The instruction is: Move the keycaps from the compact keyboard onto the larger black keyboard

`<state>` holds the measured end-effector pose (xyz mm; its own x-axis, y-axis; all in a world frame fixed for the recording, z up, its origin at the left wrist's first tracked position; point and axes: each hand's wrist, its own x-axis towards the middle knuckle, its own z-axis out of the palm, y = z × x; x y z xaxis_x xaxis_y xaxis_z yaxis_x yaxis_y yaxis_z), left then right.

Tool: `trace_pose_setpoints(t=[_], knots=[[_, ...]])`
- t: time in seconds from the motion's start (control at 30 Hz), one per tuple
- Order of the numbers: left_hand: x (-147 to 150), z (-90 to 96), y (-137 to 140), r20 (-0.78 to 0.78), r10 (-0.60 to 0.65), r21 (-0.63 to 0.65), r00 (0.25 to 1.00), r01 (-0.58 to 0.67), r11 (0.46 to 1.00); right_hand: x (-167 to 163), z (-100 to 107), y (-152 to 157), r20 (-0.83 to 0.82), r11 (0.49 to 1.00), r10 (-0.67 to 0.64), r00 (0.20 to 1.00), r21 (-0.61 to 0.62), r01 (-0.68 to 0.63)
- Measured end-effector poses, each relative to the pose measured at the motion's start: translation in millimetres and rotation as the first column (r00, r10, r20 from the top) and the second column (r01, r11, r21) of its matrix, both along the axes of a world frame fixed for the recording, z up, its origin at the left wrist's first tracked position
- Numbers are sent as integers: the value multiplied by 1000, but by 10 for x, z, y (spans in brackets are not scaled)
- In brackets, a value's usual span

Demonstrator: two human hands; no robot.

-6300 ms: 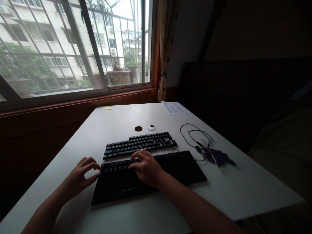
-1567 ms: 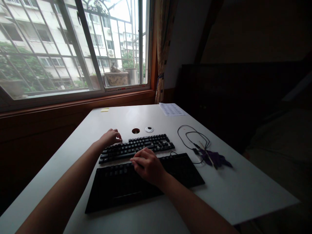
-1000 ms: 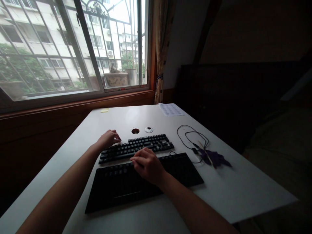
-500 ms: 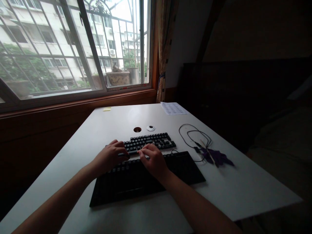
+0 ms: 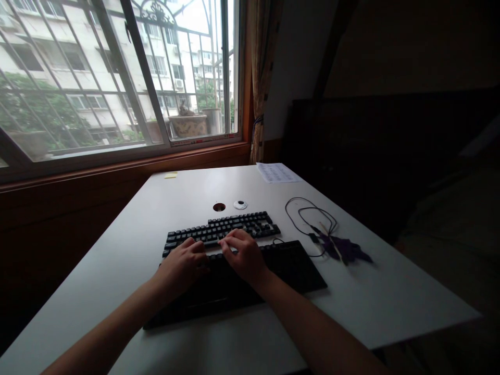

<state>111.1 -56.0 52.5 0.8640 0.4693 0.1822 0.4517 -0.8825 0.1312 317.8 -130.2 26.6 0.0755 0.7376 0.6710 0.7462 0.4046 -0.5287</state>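
Rows of black keycaps [image 5: 186, 234] lie on the white table, with gaps among those at the right end. A long bar-shaped keycap [image 5: 212, 243] is in the nearest row, between my hands. Closer to me rests a black keyboard body [image 5: 295, 265]. Above its far left part is my left hand [image 5: 186, 263], its fingers curled down and closed; whatever lies under the fingertips is hidden. My right hand [image 5: 242, 255] is closed in a pinch at the right end of the long keycap. What it pinches is too small to make out.
A looped black cable [image 5: 308, 208] lies at the right beside a dark purple cloth [image 5: 347, 250] with a thin stick [image 5: 334, 242] across it. Farther back are a round table hole [image 5: 219, 207], its white cover [image 5: 240, 205], a printed sheet [image 5: 277, 173] and a yellow note [image 5: 171, 176].
My left hand has drawn down and slightly right, off the keycap rows, uncovering their left end. My right hand keeps its pinch in nearly the same spot. The view has shifted slightly.
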Motion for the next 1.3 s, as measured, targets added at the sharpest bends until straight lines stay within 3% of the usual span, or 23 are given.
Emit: trace_pose_setpoints(t=[0.4,0.73,1.3], knots=[[176,34,-109,-106,-48,132,993,62,989,1,-8,4,13,1000,3,1000,-9,-2],[37,-53,-86,-3,28,7,1000,-28,1000,-2,6,-3,28,999,9,1000,-36,-8],[-48,-212,-70,95,38,-73,995,-31,997,5,-82,30,77,994,63,995,-96,-55]])
